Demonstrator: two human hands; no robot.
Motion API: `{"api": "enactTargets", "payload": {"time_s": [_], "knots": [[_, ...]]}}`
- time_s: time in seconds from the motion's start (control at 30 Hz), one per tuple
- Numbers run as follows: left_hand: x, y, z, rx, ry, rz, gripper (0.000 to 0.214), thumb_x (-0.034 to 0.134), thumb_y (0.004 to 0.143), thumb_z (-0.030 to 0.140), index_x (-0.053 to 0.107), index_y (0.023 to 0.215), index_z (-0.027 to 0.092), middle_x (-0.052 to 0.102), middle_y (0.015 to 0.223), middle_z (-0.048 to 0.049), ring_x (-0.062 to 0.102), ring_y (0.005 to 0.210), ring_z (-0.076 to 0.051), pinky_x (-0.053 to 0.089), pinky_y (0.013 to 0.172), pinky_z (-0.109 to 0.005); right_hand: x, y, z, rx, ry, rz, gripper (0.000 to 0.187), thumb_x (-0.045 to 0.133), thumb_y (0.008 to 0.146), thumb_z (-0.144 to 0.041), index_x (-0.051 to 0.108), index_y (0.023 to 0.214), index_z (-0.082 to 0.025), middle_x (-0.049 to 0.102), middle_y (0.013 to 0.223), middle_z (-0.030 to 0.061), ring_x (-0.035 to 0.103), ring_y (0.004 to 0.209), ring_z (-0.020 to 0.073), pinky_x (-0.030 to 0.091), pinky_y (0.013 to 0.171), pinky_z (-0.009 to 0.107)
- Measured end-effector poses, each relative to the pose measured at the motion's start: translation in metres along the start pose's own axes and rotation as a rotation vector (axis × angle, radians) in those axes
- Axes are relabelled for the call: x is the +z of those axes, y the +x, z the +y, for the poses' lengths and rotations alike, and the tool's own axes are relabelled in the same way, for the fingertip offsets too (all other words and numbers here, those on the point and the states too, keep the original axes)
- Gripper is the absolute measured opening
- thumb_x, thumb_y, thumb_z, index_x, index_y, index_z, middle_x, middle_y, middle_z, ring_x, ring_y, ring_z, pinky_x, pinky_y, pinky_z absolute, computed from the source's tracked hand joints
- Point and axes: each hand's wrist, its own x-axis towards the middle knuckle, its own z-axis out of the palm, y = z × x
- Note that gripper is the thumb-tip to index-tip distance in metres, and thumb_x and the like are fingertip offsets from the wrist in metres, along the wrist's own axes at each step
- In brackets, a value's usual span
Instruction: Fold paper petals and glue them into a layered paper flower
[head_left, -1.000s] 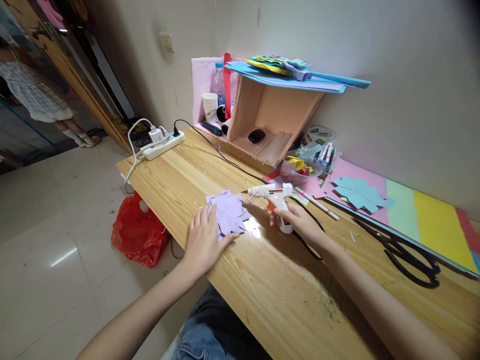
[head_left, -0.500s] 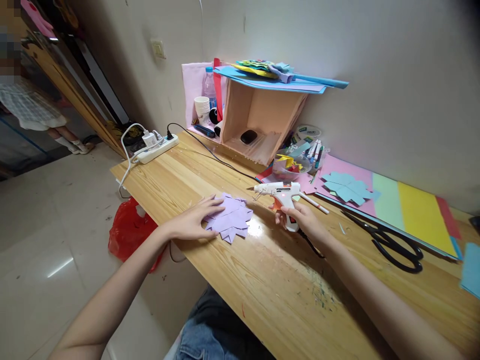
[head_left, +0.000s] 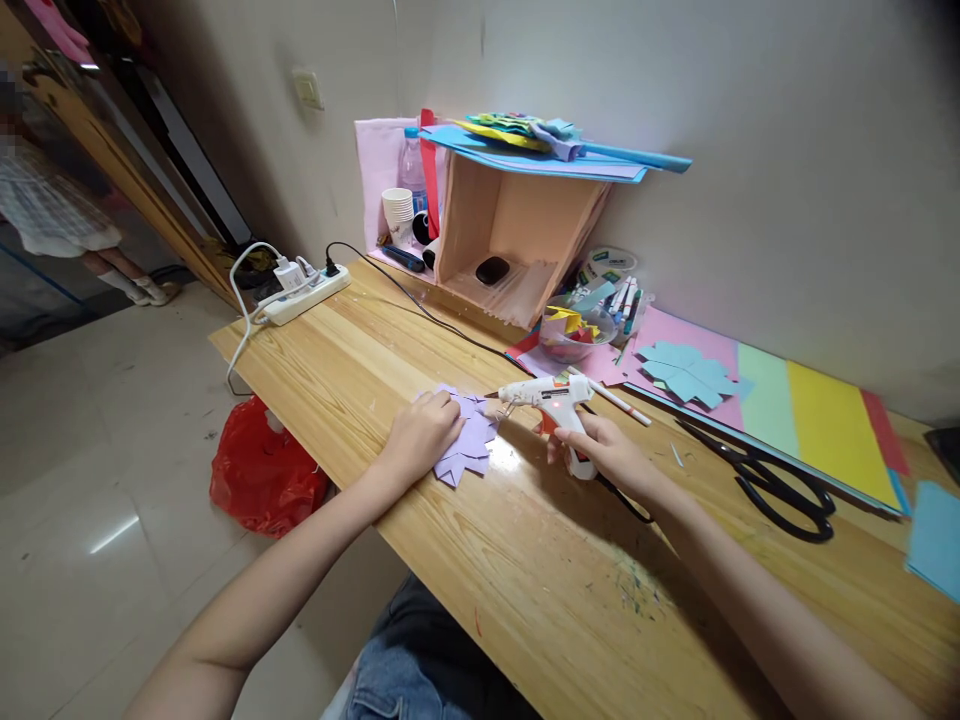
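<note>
A lilac folded paper flower (head_left: pixel 472 445) lies on the wooden table (head_left: pixel 525 580). My left hand (head_left: pixel 421 435) rests on its left side with the fingers curled over the paper, pressing it down. My right hand (head_left: pixel 611 452) is wrapped round the grip of a white hot glue gun (head_left: pixel 551 400). The gun's nozzle points left, close to the flower's upper right edge. Its black cord runs back across the table to a white power strip (head_left: pixel 304 292).
Black scissors (head_left: pixel 780 485) lie to the right, beside coloured paper sheets (head_left: pixel 817 425) bearing a light blue paper flower (head_left: pixel 686 372). A wooden box (head_left: pixel 517 240), a bowl of scraps (head_left: pixel 576 330), markers and cups stand by the wall. A red bag (head_left: pixel 259 472) sits on the floor.
My left hand has drawn in from a flat reach and now curls over the flower. The glue gun has shifted left, bringing its nozzle nearer the paper.
</note>
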Motion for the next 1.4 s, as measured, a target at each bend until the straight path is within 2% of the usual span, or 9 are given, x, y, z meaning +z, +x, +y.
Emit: {"api": "enactTargets", "payload": {"time_s": [0.17, 0.37, 0.5, 0.7, 0.9, 1.4], "knots": [[0.006, -0.001, 0.003, -0.003, 0.026, 0.017, 0.021, 0.038, 0.086, 0.025, 0.056, 0.077, 0.018, 0.058, 0.083, -0.0065, 0.053, 0.078, -0.019, 0.037, 0.06, -0.029, 0.001, -0.002, -0.008, -0.022, -0.086, -0.035, 0.034, 0.044, 0.082, -0.043, 0.059, 0.071, -0.015, 0.063, 0.071, 0.0056, 0.054, 0.062, 0.0147, 0.039, 0.053, 0.025], [0.007, 0.0, -0.001, -0.049, -0.168, 0.1, 0.01, 0.045, 0.08, 0.021, 0.053, 0.074, 0.018, 0.056, 0.078, -0.0038, 0.052, 0.077, -0.017, 0.039, 0.067, -0.027, 0.005, -0.004, -0.02, -0.027, -0.173, -0.073, 0.035, 0.045, 0.081, -0.043, 0.061, 0.067, -0.015, 0.062, 0.069, 0.0052, 0.054, 0.06, 0.0147, 0.039, 0.052, 0.024], [0.009, 0.001, -0.007, -0.107, -0.329, 0.118, 0.006, 0.047, 0.075, 0.019, 0.052, 0.071, 0.019, 0.055, 0.076, -0.0023, 0.052, 0.074, -0.016, 0.041, 0.066, -0.027, 0.011, -0.002, -0.024, 0.0, -0.124, -0.09, 0.034, 0.044, 0.081, -0.043, 0.058, 0.068, -0.016, 0.061, 0.068, 0.0041, 0.053, 0.058, 0.0139, 0.039, 0.051, 0.024], [0.012, 0.002, -0.013, -0.129, -0.448, 0.103, 0.007, 0.048, 0.074, 0.019, 0.053, 0.07, 0.019, 0.056, 0.074, -0.0017, 0.053, 0.07, -0.014, 0.043, 0.066, -0.026, 0.017, 0.008, -0.026, 0.046, -0.046, -0.104, 0.026, 0.043, 0.081, -0.04, 0.055, 0.082, -0.017, 0.057, 0.059, 0.0001, 0.05, 0.053, 0.0129, 0.036, 0.047, 0.023], [0.012, 0.003, -0.014, -0.132, -0.516, 0.097, 0.007, 0.048, 0.074, 0.019, 0.054, 0.07, 0.018, 0.056, 0.075, -0.0015, 0.053, 0.07, -0.013, 0.044, 0.067, -0.026, 0.017, 0.013, -0.028, 0.056, -0.063, -0.053, 0.022, 0.043, 0.08, -0.036, 0.054, 0.076, -0.017, 0.053, 0.057, -0.0015, 0.047, 0.052, 0.0117, 0.035, 0.049, 0.023], [0.014, 0.003, -0.016, -0.148, -0.566, 0.082, 0.009, 0.048, 0.075, 0.02, 0.056, 0.072, 0.018, 0.057, 0.077, -0.0017, 0.055, 0.071, -0.013, 0.045, 0.068, -0.025, 0.021, 0.014, -0.023, 0.039, -0.012, -0.067, 0.028, 0.042, 0.081, -0.04, 0.047, 0.063, -0.018, 0.052, 0.057, -0.0009, 0.045, 0.052, 0.0112, 0.035, 0.05, 0.023]]}}
